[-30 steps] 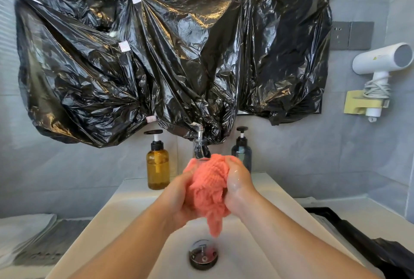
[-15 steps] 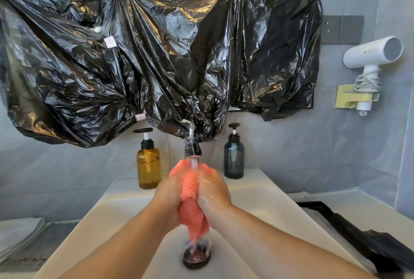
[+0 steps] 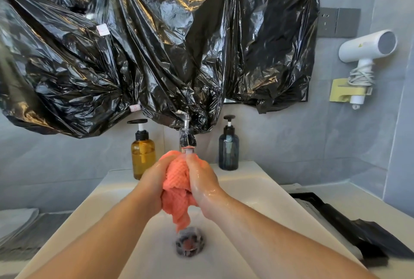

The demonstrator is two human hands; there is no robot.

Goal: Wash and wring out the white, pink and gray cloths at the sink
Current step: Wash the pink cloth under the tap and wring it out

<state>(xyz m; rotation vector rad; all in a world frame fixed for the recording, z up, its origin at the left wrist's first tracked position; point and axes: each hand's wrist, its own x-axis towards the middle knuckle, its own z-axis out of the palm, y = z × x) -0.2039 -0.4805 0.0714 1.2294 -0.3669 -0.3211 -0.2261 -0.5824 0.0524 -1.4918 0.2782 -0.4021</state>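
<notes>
The left hand and right hand gripped the pink cloth, fingers curled round it; soaked, it was probably soft, heavy, best squeezed mid-bunch.

Waffle-textured pink cloth, amber bottle, black plastic sheet

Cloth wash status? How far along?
Nothing verifiably done. In hand: left hand and right hand grip the bunched pink cloth under the faucet, over the sink. White cloth and gray cloth lie on the counter to the left; washed or not, can't tell. Pink wringing not visibly finished.
</notes>
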